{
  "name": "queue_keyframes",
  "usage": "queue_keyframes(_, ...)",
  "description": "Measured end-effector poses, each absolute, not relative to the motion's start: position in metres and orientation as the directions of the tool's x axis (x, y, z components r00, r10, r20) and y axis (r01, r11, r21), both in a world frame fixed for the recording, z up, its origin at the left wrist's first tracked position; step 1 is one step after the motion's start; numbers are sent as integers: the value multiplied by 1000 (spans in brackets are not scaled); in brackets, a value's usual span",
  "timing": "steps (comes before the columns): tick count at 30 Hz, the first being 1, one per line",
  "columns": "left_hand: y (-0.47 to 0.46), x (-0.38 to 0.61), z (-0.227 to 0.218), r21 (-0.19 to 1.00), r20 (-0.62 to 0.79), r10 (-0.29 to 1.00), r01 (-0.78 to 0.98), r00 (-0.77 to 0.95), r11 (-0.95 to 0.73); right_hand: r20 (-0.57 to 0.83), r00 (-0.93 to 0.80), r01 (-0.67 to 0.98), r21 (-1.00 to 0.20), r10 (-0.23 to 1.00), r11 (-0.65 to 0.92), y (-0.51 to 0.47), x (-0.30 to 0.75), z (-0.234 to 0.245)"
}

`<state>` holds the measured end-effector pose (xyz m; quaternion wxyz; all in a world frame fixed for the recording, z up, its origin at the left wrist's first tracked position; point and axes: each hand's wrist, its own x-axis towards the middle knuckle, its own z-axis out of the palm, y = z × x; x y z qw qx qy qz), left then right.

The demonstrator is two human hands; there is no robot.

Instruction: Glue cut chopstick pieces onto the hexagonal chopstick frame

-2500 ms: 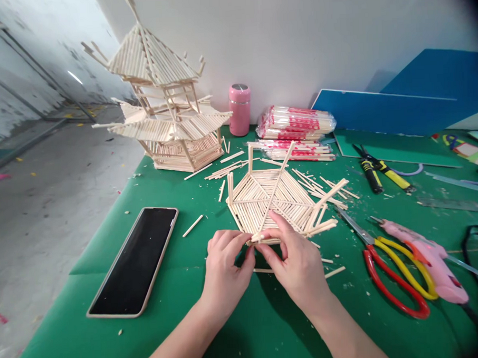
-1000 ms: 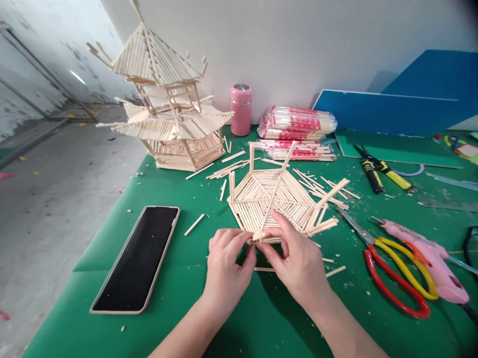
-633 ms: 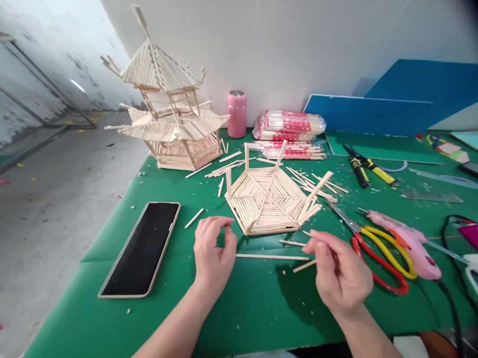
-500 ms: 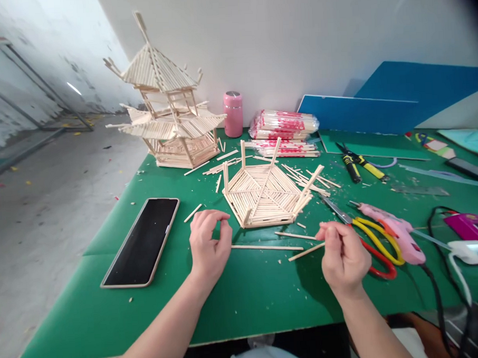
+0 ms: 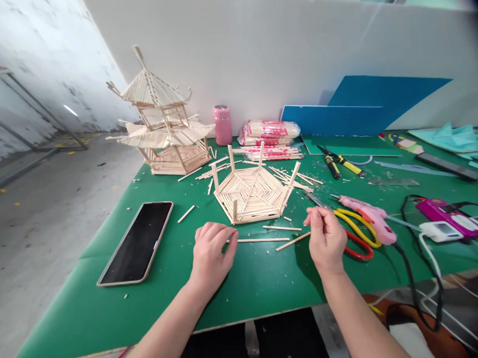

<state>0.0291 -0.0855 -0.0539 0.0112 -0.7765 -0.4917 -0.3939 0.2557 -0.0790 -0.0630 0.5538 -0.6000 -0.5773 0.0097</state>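
Note:
My left hand is low over the green table, thumb and forefinger tips together. A long thin wooden stick lies on the table, its left end passing behind that thumb; whether I grip it is hidden. My right hand is curled closed, thumb pressed on the fingers, and anything inside is too small to make out. Beside it lie a slanting stick and a shorter stick. Just beyond my hands stands a hexagonal stick platform with upright posts at its corners.
A stick pagoda stands at the back left, near a pink flask and bagged sticks. A phone lies left. Scissors, a pink glue gun, pliers and cables occupy the right.
The camera view has tilted up and turned slightly right. My left thumb and forefinger have come together beside the long stick. My right hand stays closed, and the sticks keep their places on the table.

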Motion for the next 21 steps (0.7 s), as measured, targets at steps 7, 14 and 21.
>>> queue_keyframes(7,-84,28,-58,350,619,753,781,222,-518,626,355,659,-694,695,290,-81,254,-65)
queue_keyframes(14,-82,26,-59,362,616,755,770,227,-526,612,462,622,-740,642,258,-76,253,-70)
queue_keyframes(21,-84,27,-57,350,570,767,758,294,-551,581,425,633,-739,694,231,-76,258,-73)
